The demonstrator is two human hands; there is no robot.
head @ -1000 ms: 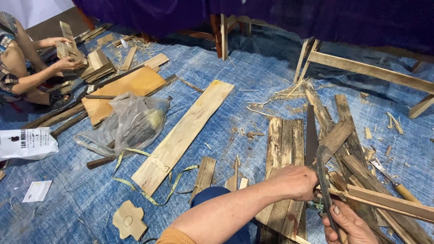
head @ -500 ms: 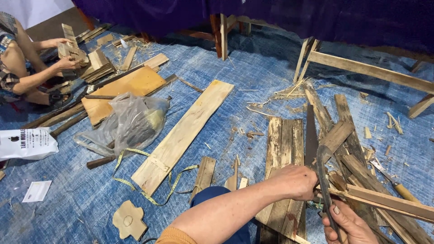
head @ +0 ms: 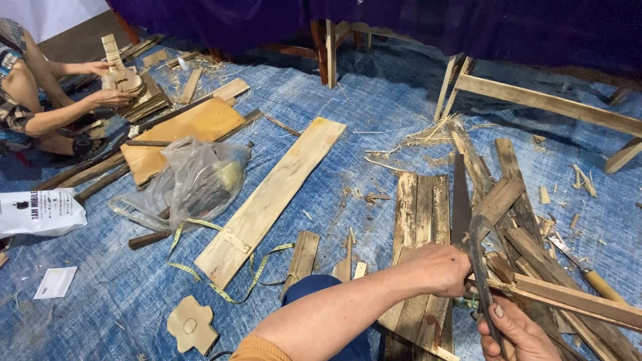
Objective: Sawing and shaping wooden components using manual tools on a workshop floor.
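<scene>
Hands: your left hand (head: 438, 267) clamps a thin wooden slat (head: 568, 299); your right hand (head: 521, 331) grips a dark curved blade (head: 480, 257).
Slat: lies across the scrap-wood pile (head: 515, 220) on the blue tarp (head: 348, 134).

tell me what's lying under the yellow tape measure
The yellow tape measure drapes across the long pale plank, its loops resting on the blue tarp. Its far end slips under the clear plastic bag, hidden there.

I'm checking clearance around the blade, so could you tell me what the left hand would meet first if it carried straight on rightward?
Probably the dark blade, which already lies against the left hand, then the thin wooden strip; depth is unclear.
</scene>
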